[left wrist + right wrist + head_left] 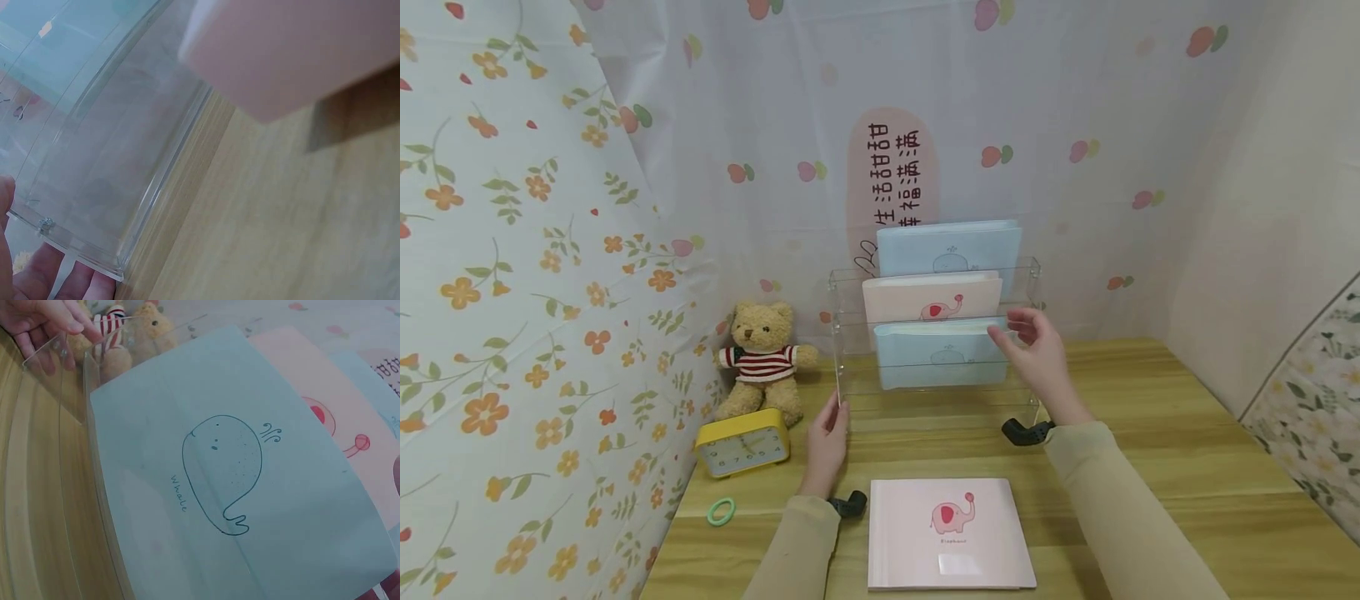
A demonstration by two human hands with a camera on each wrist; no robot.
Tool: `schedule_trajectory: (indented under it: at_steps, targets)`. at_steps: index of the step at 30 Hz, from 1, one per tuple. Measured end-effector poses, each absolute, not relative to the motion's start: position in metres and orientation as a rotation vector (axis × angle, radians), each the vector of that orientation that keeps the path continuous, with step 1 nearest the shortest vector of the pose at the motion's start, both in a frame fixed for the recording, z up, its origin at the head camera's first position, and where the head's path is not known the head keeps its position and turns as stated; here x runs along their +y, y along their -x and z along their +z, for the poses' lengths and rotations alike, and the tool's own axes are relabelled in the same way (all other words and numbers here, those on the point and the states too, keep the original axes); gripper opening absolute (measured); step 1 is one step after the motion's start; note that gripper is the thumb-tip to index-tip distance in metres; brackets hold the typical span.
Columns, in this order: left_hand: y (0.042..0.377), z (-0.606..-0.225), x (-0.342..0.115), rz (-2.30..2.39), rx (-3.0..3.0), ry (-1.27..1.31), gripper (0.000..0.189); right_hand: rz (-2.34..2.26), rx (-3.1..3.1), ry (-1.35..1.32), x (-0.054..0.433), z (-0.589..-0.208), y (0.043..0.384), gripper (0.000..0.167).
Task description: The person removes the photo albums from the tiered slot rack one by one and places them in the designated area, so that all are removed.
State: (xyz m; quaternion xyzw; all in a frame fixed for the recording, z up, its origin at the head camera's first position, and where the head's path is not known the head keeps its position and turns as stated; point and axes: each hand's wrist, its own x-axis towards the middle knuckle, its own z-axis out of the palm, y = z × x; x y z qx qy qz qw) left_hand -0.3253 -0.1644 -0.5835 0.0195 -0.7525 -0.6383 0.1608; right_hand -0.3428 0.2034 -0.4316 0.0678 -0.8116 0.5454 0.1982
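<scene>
One green ring (718, 522) lies farthest left on the wooden table, near one yellow clock (743, 450); one teddy bear (763, 362) sits just behind the clock. Next, one left hand (826, 446) pinches the left edge of a single clear rack (119, 169), thumb on one side, fingers on the other. The rack holds three books, one behind another: a front blue whale book (940, 371), a pink elephant book (910, 298) in the middle, and a rear blue book (910, 250). One more pink book (992, 529) lies flat before the rack, making four. Farthest right, one right hand (1039, 354), fingers bent, is at the front blue whale book's right edge; I cannot tell whether it pinches it.
</scene>
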Motion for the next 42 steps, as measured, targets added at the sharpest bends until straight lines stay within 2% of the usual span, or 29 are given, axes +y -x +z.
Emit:
schedule_trajectory:
  at_steps: [9, 22, 42]
  targets:
    - [0.326, -0.584, -0.164, -1.810, -2.167, -0.062, 0.050, 1.487, -2.338, -0.195, 0.198, -0.426, 0.353, 0.069]
    - [0.325, -0.583, -0.164, -1.818, -2.136, -0.053, 0.050, 1.335, -2.432, -0.241, 0.187, -0.424, 0.360, 0.050]
    - [0.324, -0.581, -0.164, -1.796, -2.191, -0.059, 0.049, 1.276, -2.539, -0.272, 0.184, -0.428, 0.364, 0.040]
